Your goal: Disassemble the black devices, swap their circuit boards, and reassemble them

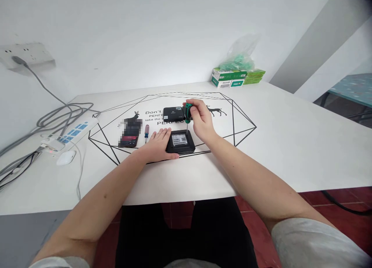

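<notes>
A flat black square device (188, 147) with a white printed label in its recess lies on the table. My left hand (155, 146) is laid against its left side, thumb along the front edge and forefinger near the back corner, holding it between them. Closed around a green-and-black screwdriver handle (188, 112) is my right hand (202, 120). The screwdriver stands nearly upright, its shaft reaching down to the device's right back corner; the tip's exact contact is too small to tell. Just behind lies a second black box (173, 114), with another dark thing partly hidden by my right hand.
Left of my left hand lie a small screwdriver (147, 131) with a clear reddish handle and a phone (130, 138), partly pixelated. Further left are a power strip (76, 132), cables and a white earphone case (66, 158). Green-white boxes (229, 78) stand at the back right.
</notes>
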Available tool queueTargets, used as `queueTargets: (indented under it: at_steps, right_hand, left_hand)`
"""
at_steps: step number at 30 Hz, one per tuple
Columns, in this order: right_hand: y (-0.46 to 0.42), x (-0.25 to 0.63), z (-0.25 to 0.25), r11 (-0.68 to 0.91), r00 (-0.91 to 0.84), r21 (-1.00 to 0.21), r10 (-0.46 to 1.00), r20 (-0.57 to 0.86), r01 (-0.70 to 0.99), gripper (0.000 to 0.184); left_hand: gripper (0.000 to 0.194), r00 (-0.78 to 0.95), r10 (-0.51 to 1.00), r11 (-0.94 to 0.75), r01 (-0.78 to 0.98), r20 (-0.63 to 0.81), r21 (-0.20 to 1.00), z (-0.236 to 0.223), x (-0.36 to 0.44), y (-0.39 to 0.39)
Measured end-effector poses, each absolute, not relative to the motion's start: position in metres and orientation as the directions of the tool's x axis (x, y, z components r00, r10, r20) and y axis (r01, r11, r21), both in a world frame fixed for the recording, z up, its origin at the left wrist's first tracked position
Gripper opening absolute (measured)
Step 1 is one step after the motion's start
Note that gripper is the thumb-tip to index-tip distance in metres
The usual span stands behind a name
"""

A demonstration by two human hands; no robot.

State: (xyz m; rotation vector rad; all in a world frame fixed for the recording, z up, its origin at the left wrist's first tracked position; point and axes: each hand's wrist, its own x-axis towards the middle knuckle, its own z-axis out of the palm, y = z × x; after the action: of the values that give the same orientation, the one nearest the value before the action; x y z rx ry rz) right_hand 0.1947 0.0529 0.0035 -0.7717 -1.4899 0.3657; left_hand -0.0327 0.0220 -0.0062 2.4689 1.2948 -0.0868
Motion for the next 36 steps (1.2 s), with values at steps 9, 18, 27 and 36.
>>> queueTargets:
  at_steps: [9,18,27,36]
  right_hand:
    - [0.052,0.195,0.005,0.713,0.118,-0.628,0.627,0.770,0.313,0.036]
    - [0.054,0.194,0.002,0.713,0.126,-0.640,0.635,0.763,0.285,0.039]
    - [0.052,0.200,0.007,0.699,0.040,-0.642,0.666,0.745,0.315,0.038]
    - [0.034,0.189,0.022,0.746,0.077,-0.652,0.649,0.757,0.135,0.039]
  left_hand:
    - [0.130,0.564,0.792,-0.511,0.822,-0.235,0.251,-0.004,-0.032,0.021]
    - [0.127,0.584,0.778,-0.523,0.807,-0.234,0.274,-0.002,-0.035,0.020]
    - [0.130,0.580,0.788,-0.508,0.803,-0.207,0.312,-0.005,-0.038,0.020]
    - [0.133,0.561,0.804,-0.480,0.808,-0.196,0.342,-0.003,-0.031,0.020]
